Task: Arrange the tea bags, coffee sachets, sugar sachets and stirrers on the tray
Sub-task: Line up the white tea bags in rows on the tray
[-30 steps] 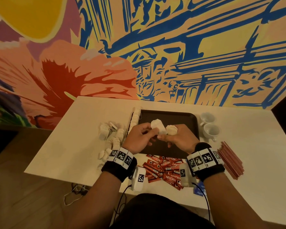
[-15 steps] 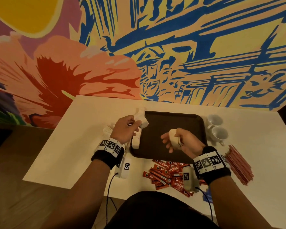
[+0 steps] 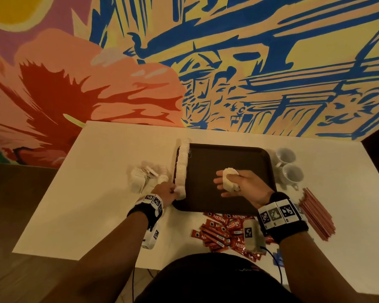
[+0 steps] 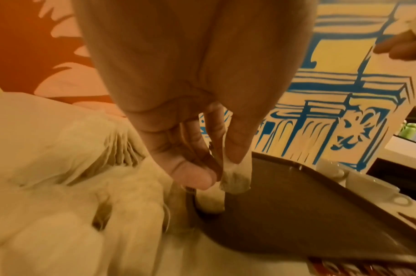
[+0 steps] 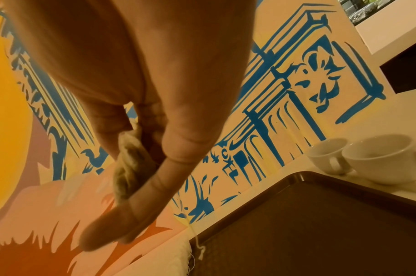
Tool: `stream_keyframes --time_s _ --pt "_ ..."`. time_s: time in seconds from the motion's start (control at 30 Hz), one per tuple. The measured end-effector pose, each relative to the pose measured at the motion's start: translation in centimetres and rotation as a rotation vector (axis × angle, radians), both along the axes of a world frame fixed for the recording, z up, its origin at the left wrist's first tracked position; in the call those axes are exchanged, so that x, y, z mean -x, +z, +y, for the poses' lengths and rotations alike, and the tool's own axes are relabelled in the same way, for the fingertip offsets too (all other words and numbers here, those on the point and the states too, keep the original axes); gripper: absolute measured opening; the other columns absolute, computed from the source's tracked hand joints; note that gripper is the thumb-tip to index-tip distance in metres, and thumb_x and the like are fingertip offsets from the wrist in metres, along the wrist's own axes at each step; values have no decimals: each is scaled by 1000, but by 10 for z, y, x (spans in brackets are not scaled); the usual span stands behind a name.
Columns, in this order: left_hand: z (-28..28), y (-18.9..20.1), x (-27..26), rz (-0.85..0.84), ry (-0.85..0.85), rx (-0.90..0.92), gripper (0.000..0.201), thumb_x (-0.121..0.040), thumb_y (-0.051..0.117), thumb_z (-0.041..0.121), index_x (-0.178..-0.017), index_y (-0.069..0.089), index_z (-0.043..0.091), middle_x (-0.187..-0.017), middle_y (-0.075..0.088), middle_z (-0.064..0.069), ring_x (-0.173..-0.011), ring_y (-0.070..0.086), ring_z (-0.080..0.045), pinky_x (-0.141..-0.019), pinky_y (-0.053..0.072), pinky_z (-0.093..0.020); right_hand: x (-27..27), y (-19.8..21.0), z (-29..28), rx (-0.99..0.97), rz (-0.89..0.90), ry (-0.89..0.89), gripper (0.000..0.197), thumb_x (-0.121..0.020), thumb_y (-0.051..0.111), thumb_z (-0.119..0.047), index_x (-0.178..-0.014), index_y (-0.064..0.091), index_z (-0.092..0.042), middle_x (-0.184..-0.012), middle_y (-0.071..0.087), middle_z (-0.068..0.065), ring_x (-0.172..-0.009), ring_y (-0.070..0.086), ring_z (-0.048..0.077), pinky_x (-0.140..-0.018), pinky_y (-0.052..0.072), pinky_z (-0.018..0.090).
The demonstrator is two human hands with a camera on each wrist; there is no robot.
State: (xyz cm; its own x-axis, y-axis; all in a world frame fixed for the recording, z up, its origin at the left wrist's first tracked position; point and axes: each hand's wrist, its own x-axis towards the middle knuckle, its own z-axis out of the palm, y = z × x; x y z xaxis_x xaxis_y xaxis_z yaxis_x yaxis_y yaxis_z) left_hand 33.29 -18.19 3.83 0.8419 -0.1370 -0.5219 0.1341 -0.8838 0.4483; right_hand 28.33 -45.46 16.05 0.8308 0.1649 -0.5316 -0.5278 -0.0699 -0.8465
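A: Nearest?
B: Red coffee sachets on the white table.
A: The hands?
B: The left hand pinches a white tea bag at the dark brown plastic tray's left edge; the right hand grips more tea bags above it.

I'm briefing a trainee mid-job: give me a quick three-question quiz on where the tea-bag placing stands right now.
1. True or false: the coffee sachets already lie on the tray.
2. What does the right hand hold? A) stirrers B) tea bags C) a cup
3. Fill in: the left hand pinches a tea bag at the near end of the row along the tray's ____ edge.

Key: 1 false, they lie on the table before it. 2 B. 3 left.
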Motion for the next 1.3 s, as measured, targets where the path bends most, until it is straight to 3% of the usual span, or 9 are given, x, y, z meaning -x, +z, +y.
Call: stream_keyframes --time_s 0.13,0.33,0.5,0.63,0.73,0.83,0.93,1.17,1.3 --pt "-3 -18 2 6 -109 -105 28 -101 50 32 -116 65 15 -117 66 -9 -106 63 -29 -85 46 -31 0 -1 5 57 -14 18 29 -108 44 -19 -129 63 -12 -120 71 8 -110 69 23 -86 61 38" --pt "-4 -28 -6 -19 -135 -173 30 -102 46 36 -118 66 20 -118 67 -7 -105 64 -27 -93 52 -35 -4 -1 7 101 -9 -14 29 -108 44 -19 -127 65 -13 -119 72 8 -108 70 22 -89 61 40" --pt "-6 -28 -14 -60 -133 -203 30 -102 47 34 -125 60 19 -120 64 -9 -106 64 -30 -90 52 -36 -5 -2 8 110 -6 -15 30 -108 44 -19 -129 64 -12 -121 71 9 -109 70 23 -86 61 37" --pt "-4 -29 -15 -123 -58 -231 42 -97 51 35 -136 45 22 -134 57 -12 -109 63 -34 -94 52 -42 -6 -1 11 115 4 -8 30 -108 44 -19 -130 63 -12 -121 70 8 -109 70 22 -86 61 35" --pt "-5 -26 -12 -131 -3 -213 57 -98 53 30 -147 27 17 -136 52 -16 -110 62 -36 -94 51 -46 -7 -1 12 115 9 -8 30 -108 44 -19 -130 63 -12 -121 70 8 -109 70 22 -86 60 34" --pt "-8 -26 -14 -148 -11 -190 38 -97 55 30 -129 42 18 -122 61 -14 -105 63 -37 -91 52 -45 -8 0 14 108 15 -12 30 -108 43 -19 -129 63 -12 -121 70 8 -107 70 21 -83 60 31" --pt "-12 -25 -12 -98 -132 -130 22 -94 61 32 -113 55 21 -116 63 -6 -101 64 -27 -91 54 -40 -9 0 16 106 12 -15 28 -108 44 -19 -126 65 -14 -120 70 9 -107 71 22 -83 61 32" --pt "-12 -34 -1 -52 -344 -196 29 -96 62 28 -124 65 23 -132 57 -4 -117 59 -26 -101 49 -34 -10 -2 16 111 -12 -21 28 -108 46 -19 -126 66 -12 -122 67 11 -107 70 23 -87 60 32" --pt "-13 -23 1 -79 -329 -165 26 -96 61 28 -120 66 24 -130 58 -4 -115 60 -26 -99 50 -34 -8 -5 12 160 -54 -9 28 -108 47 -22 -125 68 -19 -121 65 7 -105 72 22 -98 57 43"
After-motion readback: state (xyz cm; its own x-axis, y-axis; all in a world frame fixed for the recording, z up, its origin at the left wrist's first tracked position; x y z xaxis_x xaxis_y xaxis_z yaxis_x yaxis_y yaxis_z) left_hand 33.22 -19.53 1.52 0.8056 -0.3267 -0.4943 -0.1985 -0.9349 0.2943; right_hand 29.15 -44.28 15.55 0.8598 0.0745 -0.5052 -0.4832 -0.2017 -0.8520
